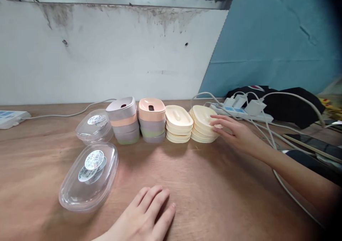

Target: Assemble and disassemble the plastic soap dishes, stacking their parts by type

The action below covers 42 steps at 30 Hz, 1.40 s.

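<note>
Head view: the worktop [192, 184] offers me room toward its near edge, where the left hand [143, 216] lies loosely spread. Near the far edge, the right hand [237, 132] touches the rightmost cream stack [202, 125], fingers unclosed: steadying it, I judge; lifting would call for a fuller grip.

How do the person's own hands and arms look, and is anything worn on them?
Both the left hand and the right hand are bare, without gloves, and no rings or bracelets show. The right forearm has no visible sleeve; the left arm is cut off near the wrist.
</note>
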{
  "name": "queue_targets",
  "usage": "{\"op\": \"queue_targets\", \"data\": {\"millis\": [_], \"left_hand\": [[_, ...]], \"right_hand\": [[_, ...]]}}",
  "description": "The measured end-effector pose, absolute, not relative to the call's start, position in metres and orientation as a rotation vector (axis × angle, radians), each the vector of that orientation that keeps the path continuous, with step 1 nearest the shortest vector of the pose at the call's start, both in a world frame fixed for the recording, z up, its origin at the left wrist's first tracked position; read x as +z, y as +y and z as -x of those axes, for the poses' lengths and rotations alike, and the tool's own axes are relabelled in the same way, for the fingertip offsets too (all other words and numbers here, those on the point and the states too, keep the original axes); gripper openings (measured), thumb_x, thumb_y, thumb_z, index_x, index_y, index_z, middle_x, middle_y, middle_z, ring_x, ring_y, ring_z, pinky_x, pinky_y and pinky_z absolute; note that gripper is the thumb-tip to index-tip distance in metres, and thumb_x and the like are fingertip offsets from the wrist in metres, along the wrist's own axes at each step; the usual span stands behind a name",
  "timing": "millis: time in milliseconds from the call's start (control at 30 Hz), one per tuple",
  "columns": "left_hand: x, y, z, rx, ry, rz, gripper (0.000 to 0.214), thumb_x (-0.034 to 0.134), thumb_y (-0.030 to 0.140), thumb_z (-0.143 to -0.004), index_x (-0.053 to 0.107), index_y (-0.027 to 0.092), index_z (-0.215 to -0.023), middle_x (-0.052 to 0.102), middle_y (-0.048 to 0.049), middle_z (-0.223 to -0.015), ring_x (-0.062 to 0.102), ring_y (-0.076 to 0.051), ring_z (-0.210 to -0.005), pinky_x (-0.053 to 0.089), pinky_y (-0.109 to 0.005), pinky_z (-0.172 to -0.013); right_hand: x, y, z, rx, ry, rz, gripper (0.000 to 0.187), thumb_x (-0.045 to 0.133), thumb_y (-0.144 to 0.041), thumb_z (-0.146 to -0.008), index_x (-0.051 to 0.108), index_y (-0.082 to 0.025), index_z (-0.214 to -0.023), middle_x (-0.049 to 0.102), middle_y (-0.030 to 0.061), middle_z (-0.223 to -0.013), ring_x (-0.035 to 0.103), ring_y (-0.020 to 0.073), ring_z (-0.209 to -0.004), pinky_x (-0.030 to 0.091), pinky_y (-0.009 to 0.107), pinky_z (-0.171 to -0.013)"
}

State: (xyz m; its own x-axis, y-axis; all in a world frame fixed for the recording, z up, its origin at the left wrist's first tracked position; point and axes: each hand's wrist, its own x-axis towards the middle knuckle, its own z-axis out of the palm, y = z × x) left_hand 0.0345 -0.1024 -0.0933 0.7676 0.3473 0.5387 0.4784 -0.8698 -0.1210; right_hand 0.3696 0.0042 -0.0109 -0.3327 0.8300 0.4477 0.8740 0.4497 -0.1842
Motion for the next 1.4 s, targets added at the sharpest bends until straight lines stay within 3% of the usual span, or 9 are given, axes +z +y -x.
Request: {"op": "queue_targets", "data": {"millis": [167,300,367,433,500,600,700,933,1400], "left_hand": [[-0.085,-0.101,-0.031,-0.651,-0.646,2.762,0.031,0.031,0.026,-0.095,0.052,0.014,-0.113,0.060,-0.0132,-0.110,0.053,-0.027,-0.102,0.047,-0.039,-0.083],[-0.080,-0.097,-0.028,-0.465,-0.611,2.904,0.033,0.032,0.025,-0.094,0.048,0.012,-0.120,0.057,-0.0157,-0.119,0.053,-0.028,-0.109,0.048,-0.040,-0.088],[-0.075,-0.095,-0.027,-0.392,-0.702,3.000,0.044,0.036,0.035,-0.092,0.043,0.010,-0.127,0.049,-0.0197,-0.129,0.045,-0.031,-0.120,0.044,-0.043,-0.094],[-0.065,-0.092,-0.027,-0.227,-0.876,3.116,0.063,0.041,0.047,-0.087,0.034,0.007,-0.135,0.033,-0.0217,-0.140,0.030,-0.034,-0.130,0.038,-0.047,-0.100],[-0.052,-0.089,-0.027,-0.028,-1.098,3.195,0.068,0.040,0.048,-0.088,0.023,0.008,-0.141,0.019,-0.0178,-0.146,0.017,-0.031,-0.135,0.030,-0.047,-0.106],[-0.035,-0.084,-0.025,-0.004,-1.291,3.210,0.067,0.032,0.048,-0.091,0.012,0.012,-0.143,0.007,-0.0105,-0.149,0.009,-0.024,-0.137,0.019,-0.047,-0.111],[-0.032,-0.078,-0.022,-0.025,-1.295,3.206,0.066,0.030,0.050,-0.091,0.010,0.016,-0.144,0.005,-0.0062,-0.149,0.005,-0.022,-0.138,0.015,-0.047,-0.112],[-0.037,-0.075,-0.017,-0.027,-1.330,3.151,0.063,0.030,0.050,-0.091,0.017,0.016,-0.143,0.010,-0.0074,-0.149,0.008,-0.023,-0.138,0.015,-0.047,-0.112],[-0.045,-0.077,-0.016,-0.133,-1.491,2.926,0.055,0.031,0.046,-0.093,0.024,0.021,-0.141,0.017,-0.0092,-0.148,0.017,-0.027,-0.136,0.024,-0.052,-0.107]], "right_hand": [[-0.008,0.013,-0.374,-0.001,-2.282,1.421,0.030,0.034,-0.042,-0.090,0.056,-0.022,-0.096,0.052,0.0105,-0.125,0.044,0.0266,-0.122,0.041,0.046,-0.097],[-0.005,0.000,-0.366,-0.251,-2.224,1.382,0.029,0.041,-0.037,-0.089,0.052,-0.022,-0.110,0.042,0.0116,-0.135,0.028,0.0287,-0.132,0.028,0.051,-0.106],[-0.009,-0.018,-0.347,-0.345,-2.221,1.273,0.036,0.044,-0.031,-0.088,0.044,-0.022,-0.122,0.034,0.0106,-0.141,0.017,0.0273,-0.136,0.020,0.051,-0.110],[-0.018,-0.040,-0.319,-0.237,-2.390,1.117,0.045,0.044,-0.026,-0.088,0.036,-0.024,-0.132,0.029,0.0076,-0.145,0.017,0.0249,-0.137,0.024,0.049,-0.109],[-0.029,-0.060,-0.291,0.002,-2.657,1.038,0.054,0.043,-0.031,-0.089,0.024,-0.024,-0.140,0.023,0.0064,-0.148,0.013,0.0247,-0.138,0.027,0.049,-0.108],[-0.040,-0.074,-0.264,0.341,-2.891,0.979,0.059,0.036,-0.039,-0.092,0.014,-0.024,-0.144,0.019,0.0059,-0.149,0.013,0.0244,-0.137,0.021,0.051,-0.109],[-0.042,-0.073,-0.257,0.467,-2.871,1.027,0.057,0.032,-0.041,-0.093,0.014,-0.024,-0.144,0.016,0.0047,-0.149,0.012,0.0239,-0.137,0.016,0.051,-0.110],[-0.041,-0.073,-0.263,0.474,-2.862,1.053,0.051,0.030,-0.043,-0.094,0.024,-0.026,-0.142,0.017,0.0010,-0.149,0.011,0.0221,-0.138,0.014,0.048,-0.111],[-0.036,-0.075,-0.260,0.498,-2.807,1.024,0.050,0.035,-0.039,-0.092,0.033,-0.023,-0.139,0.026,0.0068,-0.147,0.019,0.0255,-0.136,0.020,0.051,-0.109]]}}
